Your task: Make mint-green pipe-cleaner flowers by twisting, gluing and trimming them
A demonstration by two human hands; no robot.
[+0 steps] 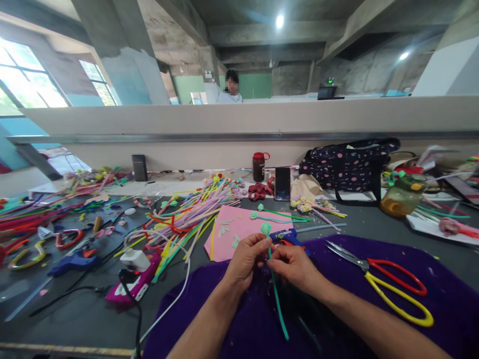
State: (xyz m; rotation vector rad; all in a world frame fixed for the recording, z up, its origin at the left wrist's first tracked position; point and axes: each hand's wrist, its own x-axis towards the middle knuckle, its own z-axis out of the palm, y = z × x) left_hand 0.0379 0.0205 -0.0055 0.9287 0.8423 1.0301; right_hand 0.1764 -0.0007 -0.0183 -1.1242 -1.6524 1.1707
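Note:
A green fuzzy stem (277, 304) with a pale green rounded head (266, 229) stands between my two hands, its lower end hanging down over a purple cloth (209, 319). My left hand (249, 257) pinches it just under the head. Close beside it, my right hand (294, 264) has thumb and fingers pressed together at the stem. Behind the hands lies a pink sheet (224, 224) with small green pieces and another green stem on it. A blue glue gun (284, 235) is partly hidden behind my right hand.
Scissors (368, 267) with red and yellow handles lie at the right on the cloth. Bundled colored stems (209, 204), a magenta power strip (134, 284) and cables are at the left. A phone (282, 183), bottle (258, 167) and dark bag (348, 167) stand behind. A person (231, 89) is beyond the partition.

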